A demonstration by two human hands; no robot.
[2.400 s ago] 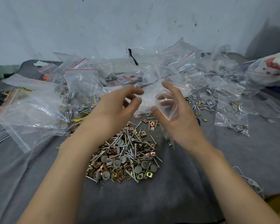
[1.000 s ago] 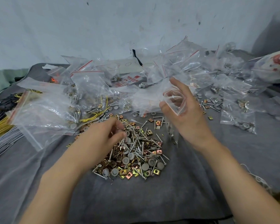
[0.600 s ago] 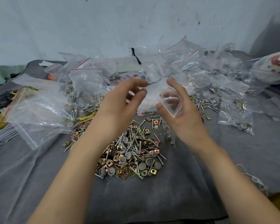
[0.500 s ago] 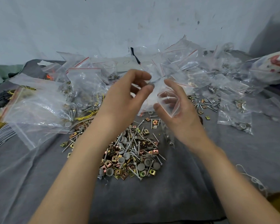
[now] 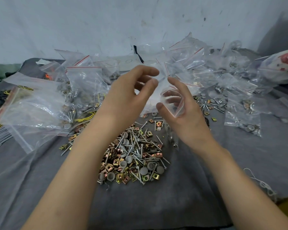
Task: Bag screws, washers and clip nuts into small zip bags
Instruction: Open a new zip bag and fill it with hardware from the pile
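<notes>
L hand [image 5: 130, 97]: lifted off hardware pile [image 5: 133, 156] since 1 s ago, brought up beside mouth of small zip bag [image 5: 173, 103].
Fingertips [image 5: 154, 83]: grey piece pinched 0.5 s ago no longer seen; thumb & index now parted.

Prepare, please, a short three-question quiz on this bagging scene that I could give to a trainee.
1. True or false: the right hand holds a small zip bag with its mouth open.
2. Where does the loose pile of screws, washers and clip nuts lie? A) in a tray B) on the grey cloth, between the forearms C) inside a cardboard box
3. Fill in: the seal line on the big bag at the person's far left is ____ in colour.
Key: 1 true; 2 B; 3 red.
</notes>
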